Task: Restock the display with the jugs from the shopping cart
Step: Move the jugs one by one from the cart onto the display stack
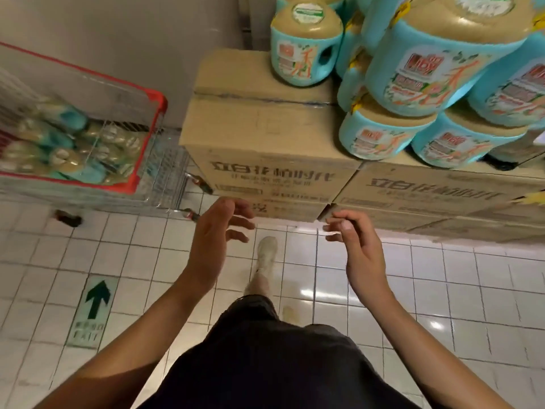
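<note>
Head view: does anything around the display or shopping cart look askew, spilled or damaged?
Nothing plainly wrong. The display jugs stand upright in stacked tiers on the cartons. The cart jugs lie jumbled in the shopping cart, too blurred to check for damage. No spill shows on the floor tiles.

So I've got both bare arms stretched out toward the cardboard box [265,143]. Left hand [216,234] and right hand [358,246] sit just below its front face, palms facing each other, fingers loosely curled, both empty.
</note>
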A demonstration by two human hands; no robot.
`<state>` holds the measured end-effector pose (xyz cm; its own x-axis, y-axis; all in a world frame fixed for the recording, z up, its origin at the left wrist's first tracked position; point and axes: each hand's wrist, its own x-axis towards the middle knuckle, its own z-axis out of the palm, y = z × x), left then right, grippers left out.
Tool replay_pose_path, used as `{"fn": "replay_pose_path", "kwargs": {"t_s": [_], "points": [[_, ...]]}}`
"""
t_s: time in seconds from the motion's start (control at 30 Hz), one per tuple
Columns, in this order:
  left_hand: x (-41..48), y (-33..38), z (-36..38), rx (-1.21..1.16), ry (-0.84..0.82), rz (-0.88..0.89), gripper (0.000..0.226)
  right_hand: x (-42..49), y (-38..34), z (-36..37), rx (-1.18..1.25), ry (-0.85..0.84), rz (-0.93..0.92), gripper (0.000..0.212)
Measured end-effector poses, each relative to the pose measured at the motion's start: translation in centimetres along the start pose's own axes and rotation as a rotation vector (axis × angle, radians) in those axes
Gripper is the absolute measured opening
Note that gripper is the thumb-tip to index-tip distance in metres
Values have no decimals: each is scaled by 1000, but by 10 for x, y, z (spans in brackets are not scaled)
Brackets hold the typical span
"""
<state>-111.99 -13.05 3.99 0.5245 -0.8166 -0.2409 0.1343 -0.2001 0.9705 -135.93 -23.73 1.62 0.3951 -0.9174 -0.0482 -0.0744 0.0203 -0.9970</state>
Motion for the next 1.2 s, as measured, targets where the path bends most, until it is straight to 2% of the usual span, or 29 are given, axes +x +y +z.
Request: {"fn": "replay_pose_path", "kwargs": {"t_s": [0.17,0.33,0.53,0.7,0.9,1.2], "points": [[-107,-33,-53,-11,187,-59,42,-56,15,38,-7,-234,85,22],[-187,-53,-116,-26,386,-81,40,-92,8,110,5,-460,77,26],[-250,-65,-214,-105,633,-106,38,-110,-9,240,12,-675,48,25],[-277,-71,-320,-164,771,-118,36,-125,-21,364,23,-789,25,34],[-267,-62,-437,-197,815,-110,43,-140,-29,479,-59,-841,39,29],[-161,-29,-568,-129,683,12,33,-95,-32,571,-151,-753,114,29]]}}
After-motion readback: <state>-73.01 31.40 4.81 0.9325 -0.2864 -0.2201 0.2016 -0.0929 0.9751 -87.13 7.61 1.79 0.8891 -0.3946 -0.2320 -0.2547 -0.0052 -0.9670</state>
